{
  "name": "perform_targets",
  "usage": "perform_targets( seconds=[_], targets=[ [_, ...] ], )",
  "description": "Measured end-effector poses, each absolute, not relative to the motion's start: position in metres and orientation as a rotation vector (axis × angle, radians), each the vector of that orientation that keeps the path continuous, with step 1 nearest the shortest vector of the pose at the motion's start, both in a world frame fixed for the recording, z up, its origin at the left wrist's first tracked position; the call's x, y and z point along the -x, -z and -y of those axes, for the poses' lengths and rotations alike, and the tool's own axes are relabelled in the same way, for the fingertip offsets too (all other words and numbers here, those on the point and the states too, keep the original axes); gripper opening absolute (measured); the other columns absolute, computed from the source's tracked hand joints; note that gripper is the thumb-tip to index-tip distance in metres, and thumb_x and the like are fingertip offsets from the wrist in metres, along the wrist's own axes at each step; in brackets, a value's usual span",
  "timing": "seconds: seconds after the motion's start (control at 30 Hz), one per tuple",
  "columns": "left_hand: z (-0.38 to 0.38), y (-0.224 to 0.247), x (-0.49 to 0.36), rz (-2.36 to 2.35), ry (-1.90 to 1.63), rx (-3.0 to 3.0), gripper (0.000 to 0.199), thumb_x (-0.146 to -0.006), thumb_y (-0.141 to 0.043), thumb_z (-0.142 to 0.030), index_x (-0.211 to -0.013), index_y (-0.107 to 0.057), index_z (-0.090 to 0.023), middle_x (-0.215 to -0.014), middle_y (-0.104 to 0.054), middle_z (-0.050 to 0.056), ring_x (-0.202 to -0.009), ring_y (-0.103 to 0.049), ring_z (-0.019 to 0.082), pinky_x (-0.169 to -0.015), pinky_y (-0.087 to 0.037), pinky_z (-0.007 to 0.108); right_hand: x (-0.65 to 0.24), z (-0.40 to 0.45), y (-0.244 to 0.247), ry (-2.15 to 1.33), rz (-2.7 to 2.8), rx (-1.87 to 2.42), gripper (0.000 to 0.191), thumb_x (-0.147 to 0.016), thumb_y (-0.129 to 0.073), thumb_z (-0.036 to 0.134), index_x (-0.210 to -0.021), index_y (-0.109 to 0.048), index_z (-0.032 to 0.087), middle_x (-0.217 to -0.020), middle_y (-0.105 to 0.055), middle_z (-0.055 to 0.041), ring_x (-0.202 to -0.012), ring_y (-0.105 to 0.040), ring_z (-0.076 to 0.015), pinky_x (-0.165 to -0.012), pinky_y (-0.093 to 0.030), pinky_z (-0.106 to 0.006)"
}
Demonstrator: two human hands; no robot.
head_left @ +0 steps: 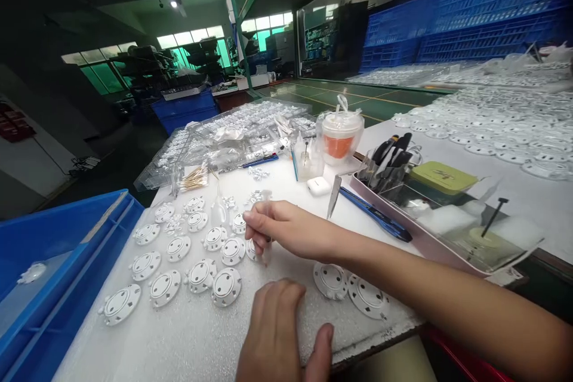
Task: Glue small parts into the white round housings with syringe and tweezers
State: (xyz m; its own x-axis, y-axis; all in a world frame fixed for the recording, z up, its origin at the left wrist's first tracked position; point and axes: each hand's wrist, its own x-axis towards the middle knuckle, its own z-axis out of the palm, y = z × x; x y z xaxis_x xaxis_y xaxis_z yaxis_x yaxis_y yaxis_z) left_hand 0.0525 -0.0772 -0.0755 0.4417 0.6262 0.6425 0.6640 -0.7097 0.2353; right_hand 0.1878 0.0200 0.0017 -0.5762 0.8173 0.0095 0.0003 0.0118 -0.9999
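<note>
My right hand (280,227) reaches in from the right over the table, its fingers pinched together. Something small and pale seems to be between them, too unclear to name. Several round white parts (233,249) with dark dots lie just left of it, and one is partly hidden behind its fingers. Nearer the front edge, my left hand (277,328) rests low with its thumb spread from the fingers and nothing visible in it. To its right sit two more white discs (367,295), partly under my right forearm.
A blue bin (58,310) stands at the left. Behind the parts are cotton swabs (194,177), a cup (342,137) and a white case (318,185). A blue cutter (373,213) lies beside a pink-edged tray (421,236). Blue crates (483,18) stand at the back right.
</note>
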Motion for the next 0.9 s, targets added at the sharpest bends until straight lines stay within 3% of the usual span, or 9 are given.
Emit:
perform_targets(
  seconds=[0.07, 0.2, 0.37, 0.47, 0.57, 0.67, 0.73, 0.8, 0.9],
  targets=[
    [0.077, 0.074, -0.071, 1.245, 1.147, 2.684, 0.035, -0.087, -0.057, -0.019, -0.119, -0.045, -0.015, -0.099, -0.064, 0.01, -0.091, -0.066, 0.022, -0.078, -0.059, 0.033, -0.19, -0.02, -0.005, -1.589, 1.563, 0.746, 0.035, -0.102, -0.042, 0.036, -0.075, -0.053, 0.015, -0.06, -0.042, 0.005, -0.058, -0.047, -0.0101, -0.06, -0.04, -0.026],
    [0.072, 0.07, -0.092, 1.419, 1.214, 2.709, 0.043, -0.085, -0.059, -0.021, -0.123, -0.04, -0.014, -0.1, -0.062, 0.013, -0.092, -0.066, 0.026, -0.075, -0.061, 0.038, -0.208, -0.016, -0.014, -1.445, 1.381, 0.465, 0.029, -0.099, -0.048, 0.042, -0.083, -0.051, 0.017, -0.064, -0.04, 0.0057, -0.059, -0.041, -0.0094, -0.059, -0.037, -0.024],
    [0.073, 0.075, -0.106, 1.496, 1.244, 2.748, 0.052, -0.084, -0.058, -0.013, -0.13, -0.035, -0.018, -0.108, -0.059, 0.014, -0.101, -0.063, 0.027, -0.083, -0.058, 0.043, -0.22, -0.014, -0.009, -1.394, 1.173, 0.486, 0.009, -0.098, -0.051, 0.029, -0.104, -0.045, 0.025, -0.079, -0.048, 0.0048, -0.067, -0.05, -0.0096, -0.067, -0.044, -0.025],
    [0.08, 0.074, -0.109, 1.723, 1.377, 2.645, 0.048, -0.084, -0.051, -0.009, -0.128, -0.035, -0.023, -0.11, -0.058, 0.011, -0.101, -0.062, 0.026, -0.084, -0.056, 0.043, -0.218, -0.013, -0.003, -1.332, 1.248, 0.487, 0.018, -0.099, -0.049, 0.031, -0.116, -0.054, 0.025, -0.094, -0.056, 0.0, -0.071, -0.052, -0.01, -0.066, -0.044, -0.024],
    [0.087, 0.07, -0.098, 1.902, 1.454, 2.558, 0.046, -0.088, -0.048, -0.014, -0.13, -0.034, -0.028, -0.111, -0.058, 0.009, -0.093, -0.064, 0.022, -0.078, -0.055, 0.036, -0.218, -0.011, -0.006, -1.276, 1.164, 0.467, 0.025, -0.099, -0.051, 0.038, -0.122, -0.058, 0.03, -0.1, -0.06, -0.0009, -0.069, -0.052, -0.0097, -0.065, -0.043, -0.024],
    [0.088, 0.067, -0.077, 2.025, 1.554, 2.576, 0.043, -0.089, -0.053, -0.021, -0.128, -0.037, -0.03, -0.104, -0.06, 0.004, -0.072, -0.062, 0.015, -0.07, -0.053, 0.03, -0.221, -0.008, -0.014, -1.45, 0.962, 0.388, 0.03, -0.096, -0.05, 0.051, -0.108, -0.062, 0.026, -0.074, -0.054, 0.0029, -0.057, -0.042, -0.0092, -0.059, -0.039, -0.024],
    [0.087, 0.067, -0.066, 2.087, 1.658, 2.614, 0.042, -0.089, -0.055, -0.023, -0.127, -0.039, -0.032, -0.107, -0.061, 0.003, -0.071, -0.062, 0.013, -0.068, -0.052, 0.027, -0.224, -0.007, -0.017, -1.676, 0.877, 0.283, 0.05, -0.09, -0.046, 0.068, -0.087, -0.061, 0.021, -0.057, -0.038, 0.0064, -0.05, -0.031, -0.0089, -0.054, -0.034, -0.024],
    [0.086, 0.067, -0.059, 2.121, 1.759, 2.651, 0.042, -0.088, -0.057, -0.022, -0.125, -0.039, -0.033, -0.112, -0.062, 0.002, -0.074, -0.062, 0.012, -0.068, -0.052, 0.026, -0.225, -0.005, -0.016, -1.844, 0.876, 0.165, 0.067, -0.082, -0.038, 0.082, -0.065, -0.049, 0.019, -0.05, -0.026, 0.0079, -0.047, -0.024, -0.0088, -0.053, -0.03, -0.024],
    [0.085, 0.065, -0.058, 2.128, 1.863, 2.674, 0.045, -0.087, -0.058, -0.017, -0.124, -0.039, -0.034, -0.114, -0.06, -0.001, -0.075, -0.06, 0.009, -0.071, -0.051, 0.024, -0.223, -0.005, -0.009, -1.922, 0.948, 0.016, 0.074, -0.077, -0.026, 0.09, -0.054, -0.03, 0.019, -0.044, -0.021, 0.0073, -0.044, -0.021, -0.0092, -0.053, -0.027, -0.026]
  ],
)
